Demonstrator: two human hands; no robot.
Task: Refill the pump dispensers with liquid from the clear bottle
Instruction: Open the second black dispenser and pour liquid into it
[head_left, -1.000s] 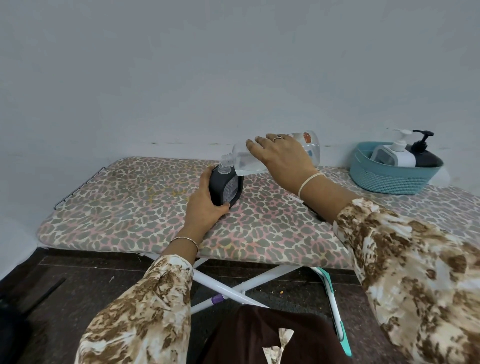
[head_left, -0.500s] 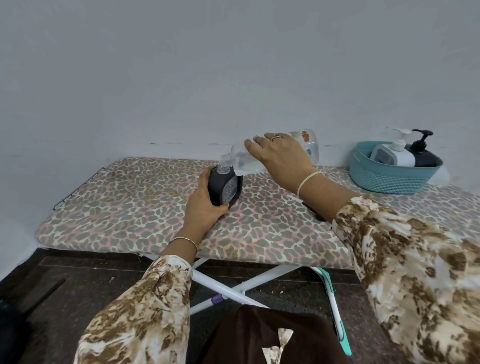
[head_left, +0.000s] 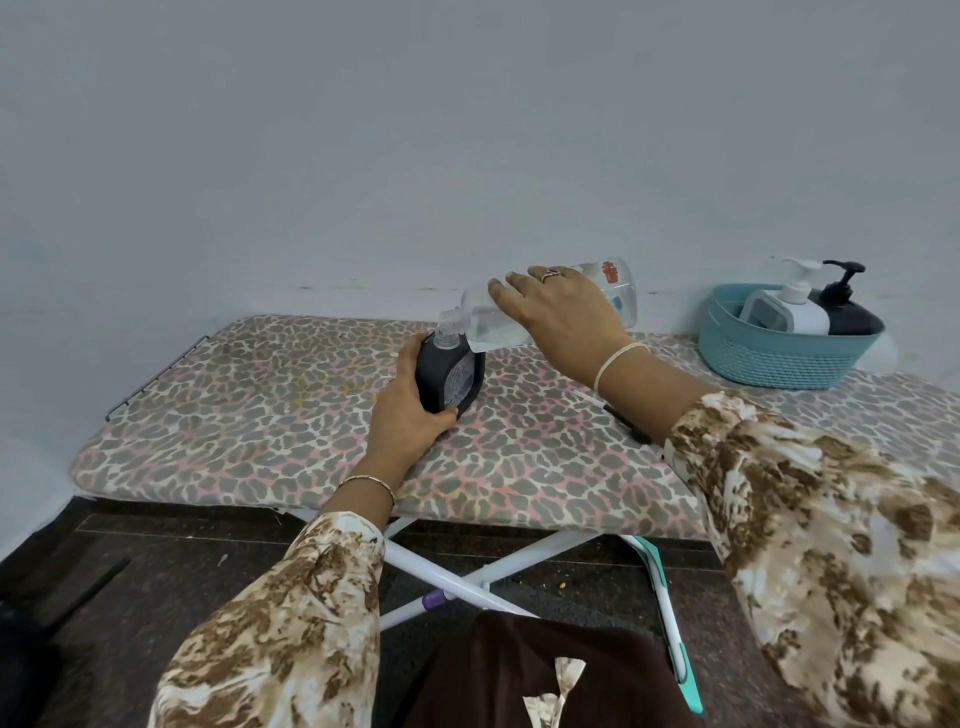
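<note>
A black dispenser bottle (head_left: 451, 378) with its pump off stands on the leopard-print board (head_left: 260, 415), gripped from the left by my left hand (head_left: 410, 410). My right hand (head_left: 561, 317) holds the clear bottle (head_left: 621, 291) tipped almost flat, its open neck resting at the black bottle's clear mouth (head_left: 447, 338). Clear liquid lies in the lower side of the tilted bottle. A thin dark item, possibly the removed pump (head_left: 626, 423), lies on the board under my right forearm, mostly hidden.
A teal basket (head_left: 769, 364) at the board's right end holds a white pump dispenser (head_left: 795, 309) and a black pump dispenser (head_left: 847, 306). The wall is close behind. The board's front edge and white crossed legs (head_left: 457, 577) stand over a dark floor.
Both hands and both bottles keep nearly the same pose; the clear bottle stays tipped at the black bottle's mouth. Only the view shifts slightly.
</note>
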